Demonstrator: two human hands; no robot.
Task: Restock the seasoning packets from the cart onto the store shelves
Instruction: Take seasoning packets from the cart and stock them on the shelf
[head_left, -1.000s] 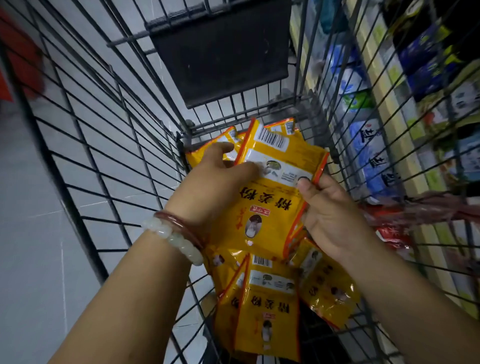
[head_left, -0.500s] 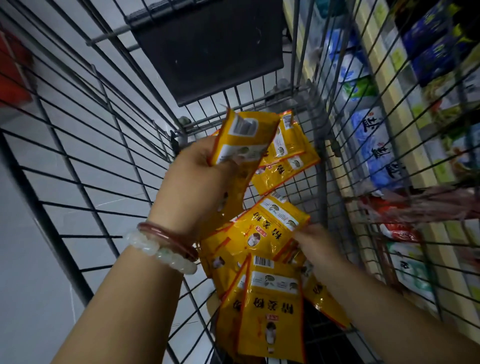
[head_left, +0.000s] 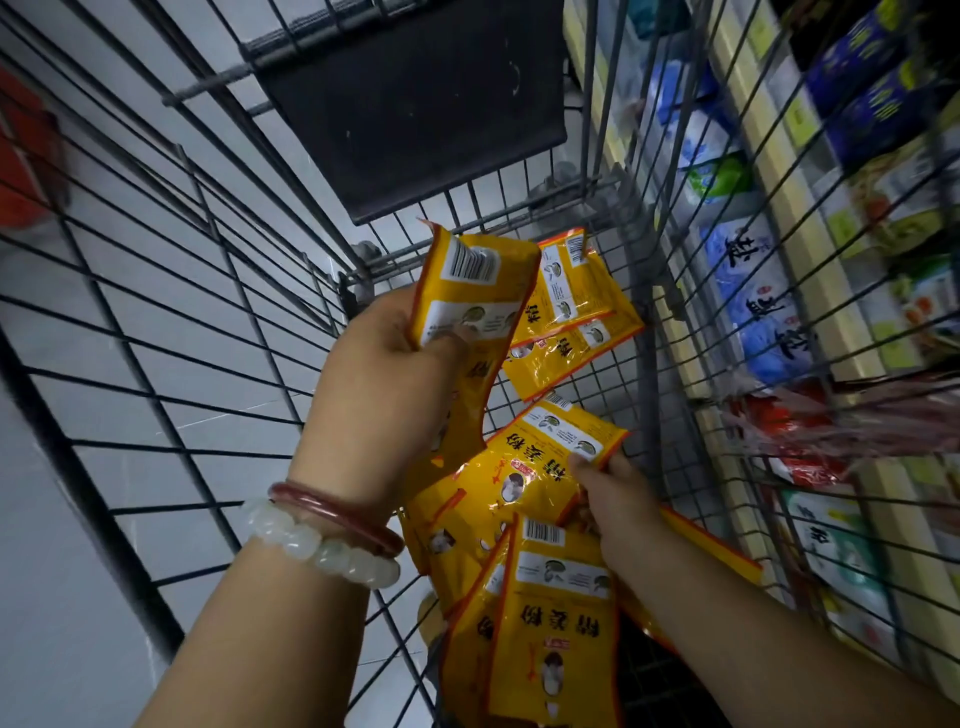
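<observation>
Wire cart walls close around both packet-gripping hands

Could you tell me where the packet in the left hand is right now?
Centre of the head view: left hand holds the packet above the cart, beside two packets.

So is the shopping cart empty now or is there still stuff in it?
Not empty. Yellow seasoning packets lie on the wire cart floor, the right hand pinches one, and the left hand holds some up.
</observation>
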